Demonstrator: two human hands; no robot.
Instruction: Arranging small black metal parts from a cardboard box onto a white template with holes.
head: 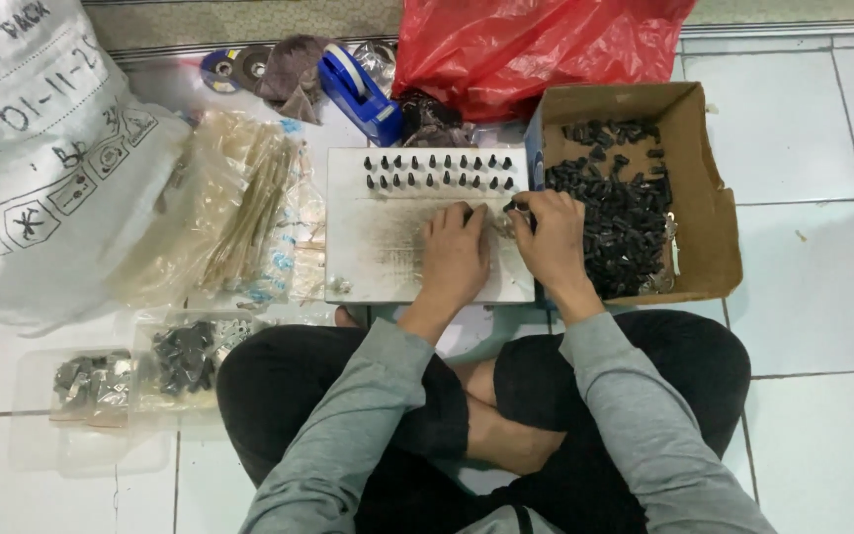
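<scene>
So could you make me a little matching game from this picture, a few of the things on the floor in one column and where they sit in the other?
Things:
1. cardboard box
2. red plastic bag
3. white sack
4. metal board

Places:
A. far left of the view
B. under both hands
C. at the top, behind the board
D. right of the board, full of small black parts

Pairs: 1-D, 2-C, 3-A, 4-B. The left hand and right hand rest on the board below two rows of upright black parts.

Red plastic bag (516, 44), blue tape dispenser (360, 91), large white sack (37, 148), clear packets (239, 213).
</scene>
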